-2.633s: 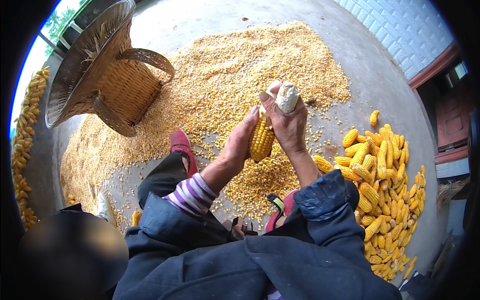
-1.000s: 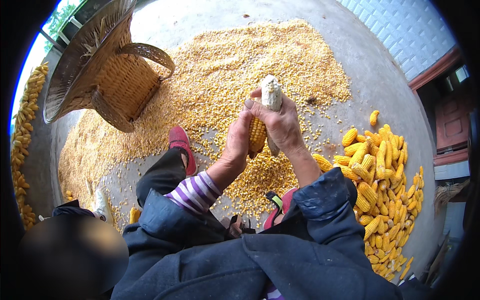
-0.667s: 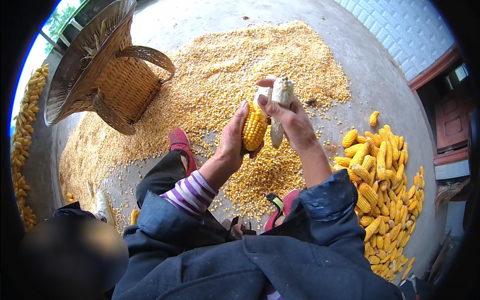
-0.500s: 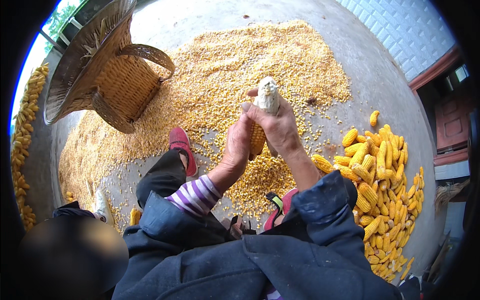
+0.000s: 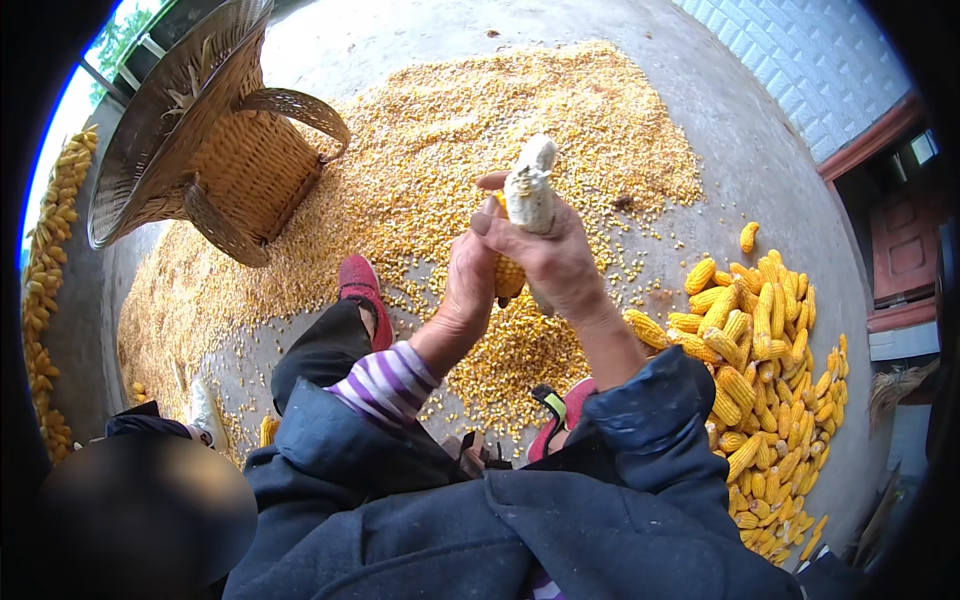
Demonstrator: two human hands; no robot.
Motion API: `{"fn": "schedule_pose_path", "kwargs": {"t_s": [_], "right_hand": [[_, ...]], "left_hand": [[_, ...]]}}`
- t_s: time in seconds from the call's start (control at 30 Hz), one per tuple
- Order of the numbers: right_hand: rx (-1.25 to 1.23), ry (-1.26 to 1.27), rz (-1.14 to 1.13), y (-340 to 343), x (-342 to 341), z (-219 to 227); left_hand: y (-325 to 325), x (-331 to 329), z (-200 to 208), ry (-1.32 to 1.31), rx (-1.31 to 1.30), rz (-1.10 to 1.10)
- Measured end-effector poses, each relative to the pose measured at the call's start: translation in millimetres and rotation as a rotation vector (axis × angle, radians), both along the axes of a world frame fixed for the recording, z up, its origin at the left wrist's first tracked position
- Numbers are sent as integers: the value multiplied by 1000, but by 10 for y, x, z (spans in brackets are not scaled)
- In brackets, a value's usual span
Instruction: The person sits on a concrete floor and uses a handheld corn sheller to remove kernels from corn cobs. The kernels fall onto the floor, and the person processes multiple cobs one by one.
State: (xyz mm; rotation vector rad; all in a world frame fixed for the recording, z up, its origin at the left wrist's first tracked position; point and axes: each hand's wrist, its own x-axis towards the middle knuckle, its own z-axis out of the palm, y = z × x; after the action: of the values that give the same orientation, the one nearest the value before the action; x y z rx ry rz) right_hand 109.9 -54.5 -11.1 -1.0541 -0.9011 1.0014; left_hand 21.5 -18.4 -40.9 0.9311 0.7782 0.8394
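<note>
Both of my hands are closed together in front of me, over the shelled corn. A yellow ear of corn (image 5: 509, 275) is gripped in my left hand (image 5: 468, 283), its lower end showing between the hands. My right hand (image 5: 562, 262) is wrapped round a pale, bare corncob (image 5: 530, 200), which sticks up past the thumb and presses against the ear. My fingers hide much of the ear. Beneath the hands, loose corn kernels (image 5: 525, 350) form a small heap between my shoes.
A wide spread of kernels (image 5: 480, 120) covers the concrete floor ahead. At the left, a woven basket (image 5: 255, 165) with a flared rim stands on it. Unshelled ears (image 5: 765, 400) are piled at my right. Another person's shoe (image 5: 205, 415) shows at the lower left.
My hands have shifted slightly up and left. The bare cob now stands out farther above my right hand, its upper end leaning right.
</note>
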Motion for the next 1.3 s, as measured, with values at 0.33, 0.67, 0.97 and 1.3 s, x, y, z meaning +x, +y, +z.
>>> {"fn": "schedule_pose_path", "kwargs": {"t_s": [0.33,0.67,0.97,1.3], "right_hand": [[12,-339,-505,155,103,-349],[26,72,-93,44,-45,-89],[27,-237,-492,186,88,-426],[-37,-172,-325,54,30,-143]], "left_hand": [[-123,-71,-7,-10,-380,-149],[40,-134,-203,110,227,-77],[-47,-110,-13,51,-355,-191],[-54,-37,-187,109,128,-85]]}}
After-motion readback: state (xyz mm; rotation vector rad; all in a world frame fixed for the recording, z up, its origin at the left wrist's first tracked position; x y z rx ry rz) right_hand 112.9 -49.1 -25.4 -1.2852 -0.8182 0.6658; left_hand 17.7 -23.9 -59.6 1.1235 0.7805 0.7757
